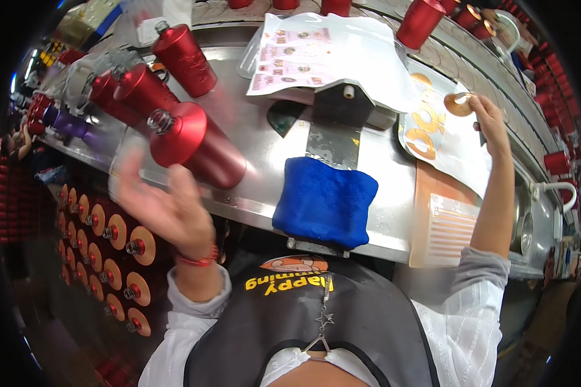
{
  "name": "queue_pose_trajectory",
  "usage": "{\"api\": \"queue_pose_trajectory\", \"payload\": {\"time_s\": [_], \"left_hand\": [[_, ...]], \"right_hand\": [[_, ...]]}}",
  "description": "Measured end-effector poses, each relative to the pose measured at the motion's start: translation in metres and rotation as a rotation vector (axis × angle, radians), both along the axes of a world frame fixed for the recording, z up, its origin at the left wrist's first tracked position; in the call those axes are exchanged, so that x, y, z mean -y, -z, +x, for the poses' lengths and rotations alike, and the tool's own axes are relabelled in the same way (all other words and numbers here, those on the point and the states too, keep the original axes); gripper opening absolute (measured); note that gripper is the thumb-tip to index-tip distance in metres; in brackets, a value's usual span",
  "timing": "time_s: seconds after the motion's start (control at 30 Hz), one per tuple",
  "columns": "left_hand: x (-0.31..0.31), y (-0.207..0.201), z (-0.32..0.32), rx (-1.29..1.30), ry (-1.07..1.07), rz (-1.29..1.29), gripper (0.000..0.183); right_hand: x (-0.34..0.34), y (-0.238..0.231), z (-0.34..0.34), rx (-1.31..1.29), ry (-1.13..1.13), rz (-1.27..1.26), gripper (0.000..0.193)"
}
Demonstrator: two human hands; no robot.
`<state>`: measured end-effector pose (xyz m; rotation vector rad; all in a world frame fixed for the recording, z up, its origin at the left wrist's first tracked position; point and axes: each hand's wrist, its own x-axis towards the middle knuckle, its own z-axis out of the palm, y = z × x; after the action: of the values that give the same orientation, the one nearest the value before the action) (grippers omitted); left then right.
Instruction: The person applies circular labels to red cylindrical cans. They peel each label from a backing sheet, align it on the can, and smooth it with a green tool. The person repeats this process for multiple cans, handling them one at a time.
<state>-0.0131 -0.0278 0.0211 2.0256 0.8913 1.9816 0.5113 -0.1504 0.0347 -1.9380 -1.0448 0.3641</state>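
My right hand (492, 126) is closed on the edge of a gold ring-shaped label (459, 104), held up above a white sheet (455, 145) that bears more gold rings. Smeared by motion, my left hand (168, 203) has its fingers apart and nothing in them that I can see. Just beyond it stands a tilted-looking red bottle (203, 151) with a clear threaded neck; I cannot tell whether the fingertips touch it. Other red bottles (186, 63) stand farther back on the metal table.
A blue folded cloth (326, 203) lies at the table's near edge, before a black block-shaped stand (342, 106). Behind it is a white sheet with pink printed labels (297, 51). Bottles with gold shoulders (113, 232) sit lower left. A conveyor (478, 74) runs along the back.
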Motion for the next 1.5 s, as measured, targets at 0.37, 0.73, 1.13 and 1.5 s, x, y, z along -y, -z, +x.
{"api": "queue_pose_trajectory", "payload": {"time_s": [0.37,0.73,1.13,1.5], "left_hand": [[-0.090,-0.005,-0.033,-0.022,0.770,-0.544,0.039],[-0.071,0.000,0.007,-0.119,1.139,-0.601,0.075],[-0.018,0.017,-0.002,0.300,0.925,-0.513,0.070],[-0.002,0.009,0.004,0.546,1.072,-0.757,0.054]], "right_hand": [[0.076,0.126,0.130,0.627,0.130,-0.465,0.040],[-0.041,-0.040,-0.185,-0.334,-0.314,0.266,0.033],[-0.075,-0.031,-0.353,-0.351,-0.648,0.449,0.024],[-0.086,-0.016,-0.342,-0.693,-0.587,0.358,0.024]]}}
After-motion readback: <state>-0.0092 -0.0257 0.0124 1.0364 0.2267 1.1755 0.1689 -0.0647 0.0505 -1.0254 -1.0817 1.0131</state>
